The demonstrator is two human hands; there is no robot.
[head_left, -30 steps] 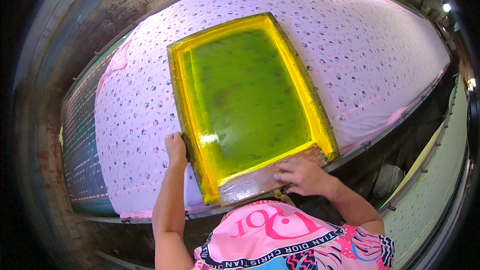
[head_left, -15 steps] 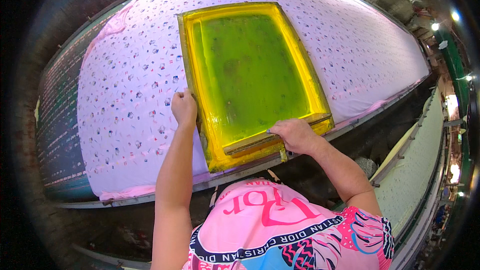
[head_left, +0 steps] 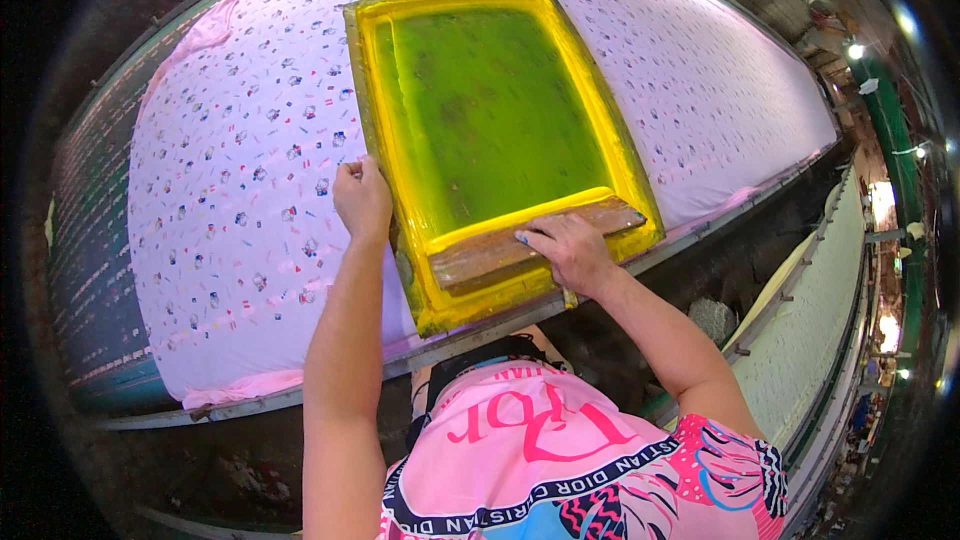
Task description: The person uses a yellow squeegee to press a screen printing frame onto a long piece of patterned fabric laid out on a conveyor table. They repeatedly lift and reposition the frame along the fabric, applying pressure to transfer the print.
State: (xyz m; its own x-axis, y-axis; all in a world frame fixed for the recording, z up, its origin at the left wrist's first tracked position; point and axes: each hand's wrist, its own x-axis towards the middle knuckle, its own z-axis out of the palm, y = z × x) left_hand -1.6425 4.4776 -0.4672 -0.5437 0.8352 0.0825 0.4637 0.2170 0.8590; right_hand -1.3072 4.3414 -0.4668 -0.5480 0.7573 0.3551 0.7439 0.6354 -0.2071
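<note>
A screen-printing frame with yellow-coated inner edges and a green mesh lies on pale pink printed fabric. Across the near end of the mesh rests a wooden squeegee, tilted, with a line of bright yellow ink along its far edge. My right hand is closed on the squeegee right of its middle, fingers over the wood. Beside the frame's left edge, my left hand is curled closed above the fabric. Whatever its fingers may hold is hidden.
The fabric covers a long table whose near rail runs just in front of me. At the left end a dark green table surface shows. Across a dark gap on the right stands another long pale table. Lamps hang at far right.
The squeegee now lies flatter, its broad wooden face showing, with yellow ink along its far edge. My right hand has turned with it. The whole view has shifted slightly; my left hand stays beside the frame.
</note>
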